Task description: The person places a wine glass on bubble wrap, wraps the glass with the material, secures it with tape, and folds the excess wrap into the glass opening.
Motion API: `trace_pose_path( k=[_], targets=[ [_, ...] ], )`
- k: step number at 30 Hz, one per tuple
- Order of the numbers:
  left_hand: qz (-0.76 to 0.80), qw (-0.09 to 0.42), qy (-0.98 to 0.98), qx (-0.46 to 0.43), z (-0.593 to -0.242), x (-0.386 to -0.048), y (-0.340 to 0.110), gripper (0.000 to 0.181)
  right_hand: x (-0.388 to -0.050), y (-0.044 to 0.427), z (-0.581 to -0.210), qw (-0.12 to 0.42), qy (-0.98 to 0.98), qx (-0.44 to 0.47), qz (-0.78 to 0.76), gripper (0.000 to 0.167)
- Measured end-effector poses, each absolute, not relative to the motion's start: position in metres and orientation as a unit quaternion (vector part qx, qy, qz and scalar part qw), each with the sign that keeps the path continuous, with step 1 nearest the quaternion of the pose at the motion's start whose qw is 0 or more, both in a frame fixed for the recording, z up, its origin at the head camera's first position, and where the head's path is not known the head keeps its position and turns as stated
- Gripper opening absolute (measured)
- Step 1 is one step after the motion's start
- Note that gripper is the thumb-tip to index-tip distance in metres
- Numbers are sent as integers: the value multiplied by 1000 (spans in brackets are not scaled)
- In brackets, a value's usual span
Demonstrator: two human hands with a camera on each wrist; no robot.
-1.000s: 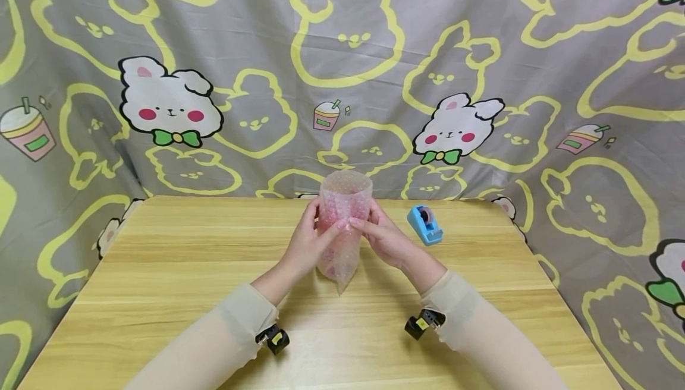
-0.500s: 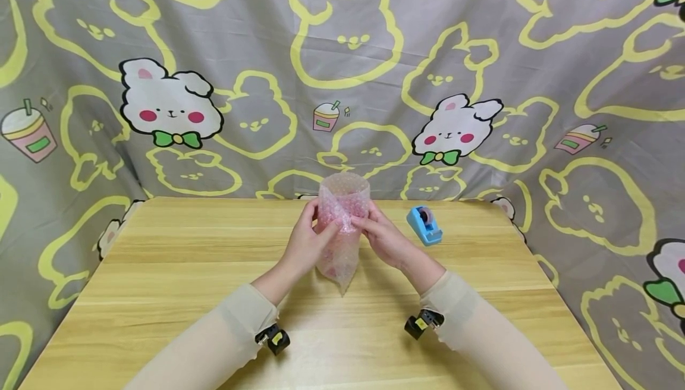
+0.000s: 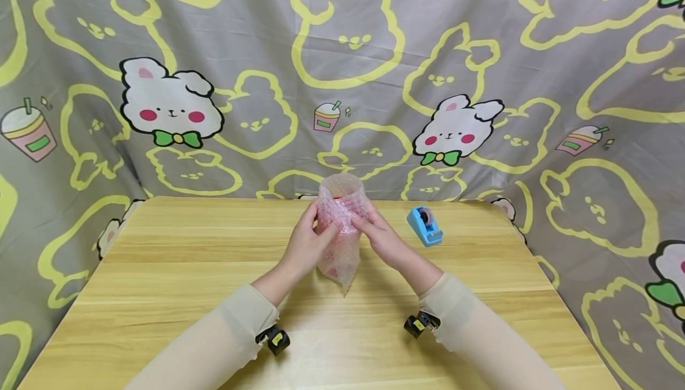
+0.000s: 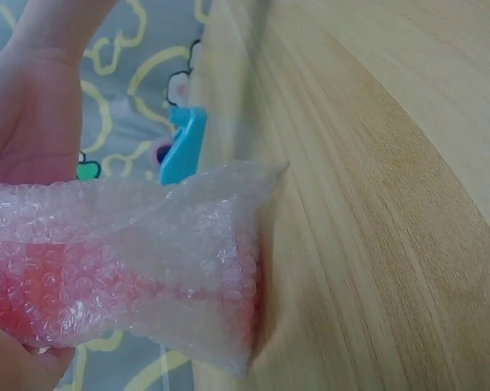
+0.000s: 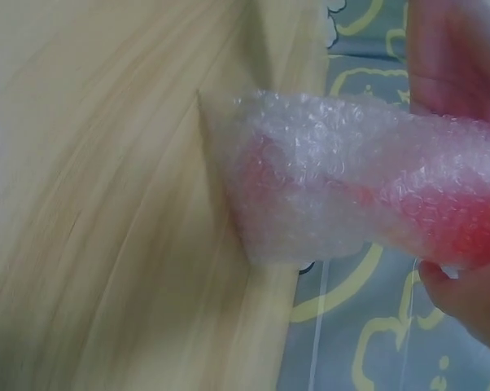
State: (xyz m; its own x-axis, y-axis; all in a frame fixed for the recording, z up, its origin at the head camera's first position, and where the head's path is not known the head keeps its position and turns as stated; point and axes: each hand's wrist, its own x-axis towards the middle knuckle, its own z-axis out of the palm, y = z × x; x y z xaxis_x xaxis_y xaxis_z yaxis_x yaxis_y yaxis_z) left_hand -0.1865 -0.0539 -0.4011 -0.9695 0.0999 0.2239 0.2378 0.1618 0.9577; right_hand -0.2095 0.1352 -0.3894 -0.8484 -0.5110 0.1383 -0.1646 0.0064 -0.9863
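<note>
A sheet of bubble wrap [image 3: 342, 253] is rolled into an upright tube around a pink and red object, whose kind the wrap hides. At the tube's open top a bit of red [image 3: 337, 198] shows. My left hand [image 3: 307, 240] grips the tube from its left side, thumb across the front. From the right, my right hand [image 3: 384, 238] holds the wrap with its thumb at the front overlap. In the left wrist view, the lower end of the bubble wrap [image 4: 204, 269] meets the tabletop, and a loose pointed corner sticks out.
On the wooden table [image 3: 187, 271], to the right of the hands, stands a blue tape dispenser [image 3: 425, 225] with a roll of tape. A grey patterned curtain [image 3: 257, 33] hangs behind the table and along both sides.
The right hand has shifted slightly left, pressing the wrap's right side inward. The tube's open top has narrowed, its front edge has folded down, and the red inside shows there.
</note>
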Motion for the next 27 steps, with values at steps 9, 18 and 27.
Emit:
trace_pose_path(
  k=[9, 18, 27],
  targets=[
    [-636, 47, -762, -111, -400, -187, -54, 61, -210, 136, -390, 77, 741, -295, -598, 56],
    [-630, 44, -767, -110, -361, -164, -52, 58, -211, 140, -391, -36, 842, -331, -425, 53],
    [-630, 49, -765, -123, -389, -178, -56, 62, -211, 146, -390, -23, 856, -357, -374, 82]
  ],
)
